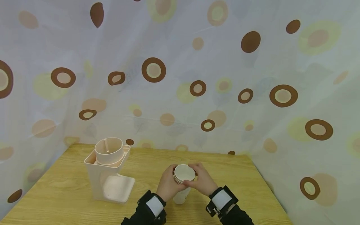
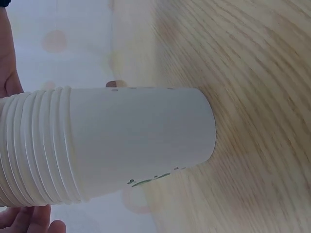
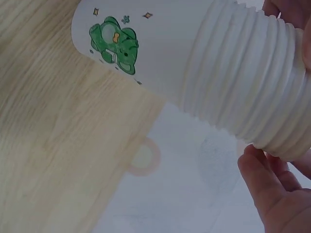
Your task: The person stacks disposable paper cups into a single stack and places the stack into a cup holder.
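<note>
A stack of nested white paper cups (image 1: 184,173) stands upright on the table between both hands. The left hand (image 1: 168,184) grips it near the top from the left side. From the right, the right hand (image 1: 203,181) holds the upper rims with fingers and thumb. Several rolled rims of the stack (image 2: 39,145) show in the left wrist view, and the lowest cup's base meets the wood. A green cartoon animal is printed on the lowest cup (image 3: 160,43) in the right wrist view. The cups' far side is hidden.
At the left of the wooden table (image 1: 230,187) stands a beige plastic box (image 1: 97,181) with a round cylinder (image 1: 109,153) in its top. A pale rounded flap-like piece (image 1: 118,188) sits at its front. A spotted cloth (image 1: 180,100) hangs behind and around the table.
</note>
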`<action>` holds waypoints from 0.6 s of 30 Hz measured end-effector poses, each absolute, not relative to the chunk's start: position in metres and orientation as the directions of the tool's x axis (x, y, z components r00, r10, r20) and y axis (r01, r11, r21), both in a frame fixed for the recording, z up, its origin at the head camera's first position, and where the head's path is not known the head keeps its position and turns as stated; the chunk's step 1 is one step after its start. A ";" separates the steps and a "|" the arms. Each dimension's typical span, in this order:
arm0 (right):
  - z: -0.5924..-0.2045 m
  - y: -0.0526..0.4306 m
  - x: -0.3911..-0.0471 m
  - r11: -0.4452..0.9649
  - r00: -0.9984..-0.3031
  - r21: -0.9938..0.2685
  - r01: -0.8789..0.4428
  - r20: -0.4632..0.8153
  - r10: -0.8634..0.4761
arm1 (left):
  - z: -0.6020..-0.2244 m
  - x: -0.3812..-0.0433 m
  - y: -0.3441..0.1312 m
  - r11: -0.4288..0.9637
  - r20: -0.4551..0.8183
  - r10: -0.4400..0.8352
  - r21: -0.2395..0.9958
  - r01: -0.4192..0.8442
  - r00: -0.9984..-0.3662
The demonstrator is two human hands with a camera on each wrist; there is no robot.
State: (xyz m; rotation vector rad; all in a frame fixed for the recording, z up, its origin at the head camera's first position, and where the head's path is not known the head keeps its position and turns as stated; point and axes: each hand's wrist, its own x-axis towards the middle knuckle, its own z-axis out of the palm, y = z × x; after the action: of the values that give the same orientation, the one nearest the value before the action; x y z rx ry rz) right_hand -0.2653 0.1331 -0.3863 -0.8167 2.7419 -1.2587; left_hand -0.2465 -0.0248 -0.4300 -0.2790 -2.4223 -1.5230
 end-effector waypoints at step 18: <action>-0.405 0.136 -0.265 0.473 -0.871 -0.758 -0.450 0.253 -0.422 | -0.452 -0.245 -0.027 0.436 0.232 0.111 0.862 0.257 -0.966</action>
State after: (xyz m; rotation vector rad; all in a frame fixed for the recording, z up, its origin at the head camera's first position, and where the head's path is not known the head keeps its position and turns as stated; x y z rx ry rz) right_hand -0.2653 0.1359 -0.4046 -0.8057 2.7224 -1.4157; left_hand -0.2453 -0.0268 -0.4517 -0.3275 -2.5408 -1.5630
